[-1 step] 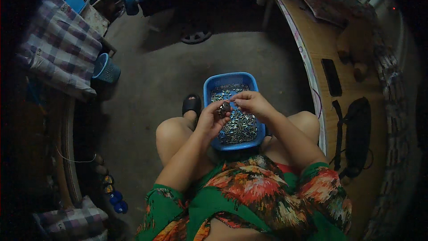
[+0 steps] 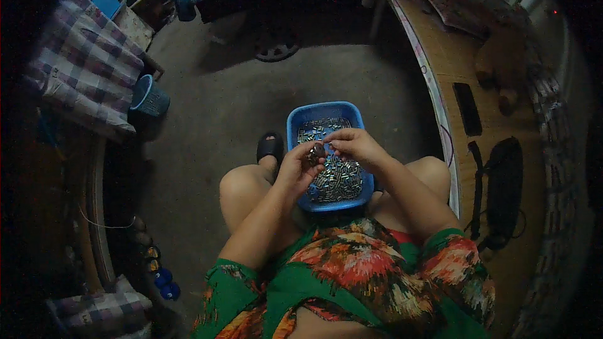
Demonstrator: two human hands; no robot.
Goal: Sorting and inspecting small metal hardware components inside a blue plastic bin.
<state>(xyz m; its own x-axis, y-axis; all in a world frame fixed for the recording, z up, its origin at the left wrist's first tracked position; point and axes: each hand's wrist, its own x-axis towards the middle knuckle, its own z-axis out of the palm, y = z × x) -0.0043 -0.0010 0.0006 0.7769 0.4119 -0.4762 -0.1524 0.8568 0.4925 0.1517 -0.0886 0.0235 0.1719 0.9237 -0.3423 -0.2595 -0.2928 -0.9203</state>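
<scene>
My left hand [image 2: 298,166] is closed around a small cluster of dark, shiny metal parts [image 2: 316,153], held above a blue plastic basin [image 2: 339,205]. Just to its right, my right hand [image 2: 357,148] has thumb and forefinger pinched together beside that cluster. What sits between those fingertips is too small to make out. In the basin lie many short silvery metal cylinders [image 2: 339,180], loosely heaped; my hands hide part of them. The basin sits between my knees.
Along the right runs a wooden bench [image 2: 433,31] with a black phone-like slab [image 2: 467,108] and a dark bag [image 2: 504,182]. A blue wastebasket [image 2: 149,97] stands at left, beside checked cloth [image 2: 88,63]. A dark round base [image 2: 277,50] rests on the floor ahead.
</scene>
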